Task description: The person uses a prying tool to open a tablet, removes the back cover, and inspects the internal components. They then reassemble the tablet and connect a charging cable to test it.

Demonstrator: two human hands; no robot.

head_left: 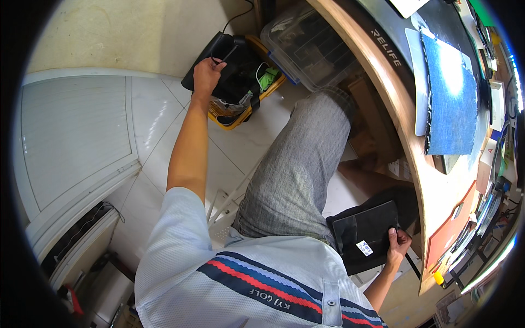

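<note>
With my left arm stretched far forward, my left hand (206, 78) is closed on a thin black strap or edge of a black bag (240, 71). The bag sits in a yellow basket (230, 125) on the floor, and a bright green item (268, 80) with a white cord lies beside it. Down at my right side, my right hand (399, 244) grips the edge of a flat black tablet-like panel (367, 223), thumb on top. A small white label (364, 248) is stuck on the panel, which lies over dark cloth by my thigh.
A clear lidded plastic box (306, 46) stands under the table beside the basket. The curved wooden table edge (402, 117) runs along my right; blue denim cloth (451, 98) lies on it. A white panelled door (76, 136) is at the left. My legs fill the middle.
</note>
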